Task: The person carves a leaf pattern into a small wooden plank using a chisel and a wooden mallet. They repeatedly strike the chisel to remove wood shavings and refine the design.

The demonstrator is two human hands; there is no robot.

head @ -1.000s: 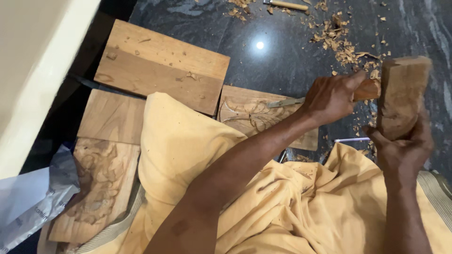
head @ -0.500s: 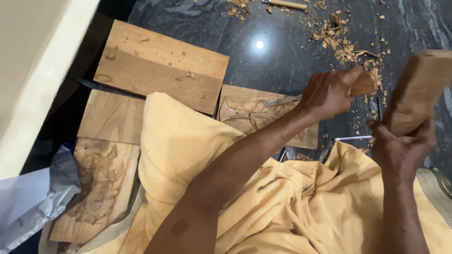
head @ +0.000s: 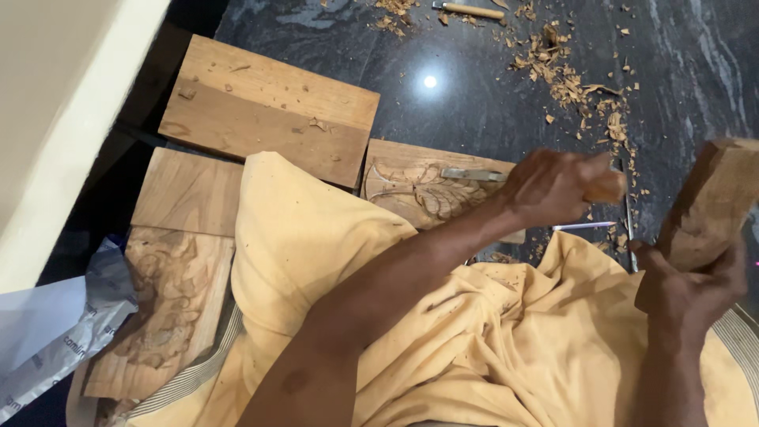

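Left hand: My left hand [head: 553,186] is wrapped tight around the wooden handle of a chisel [head: 538,180]. The fingers are closed all the way on it.
Chisel: Its flat metal blade pokes out to the left and lies low across the carved panel [head: 423,190]. I think I hold it low like this so the edge can bite into the wood.
Right hand: My right hand [head: 684,292] grips the bottom of a wooden mallet block [head: 708,205]. The fingers are curled shut around it. The block is lifted up and tilted, off to the right of the chisel handle and not touching it.
Carved panel: It lies flat on the dark floor [head: 490,103], just past my knee. It is light brown, with leaf and curl shapes cut into it. My arm hides part of it.
Why flat: I think the panel lies on the hard floor so it will not wobble.
Yellow cloth: A soft yellow cloth [head: 316,237] covers my lap and legs.
Other wood: A plain board [head: 269,111] lies farther away. Another carved piece [head: 162,308] lies to the left, partly under the cloth.
Wood chips: Little wood chips [head: 569,75] are scattered on the floor near the top.
Thin metal tool: A thin metal tool [head: 585,227] lies on the floor between my hands.
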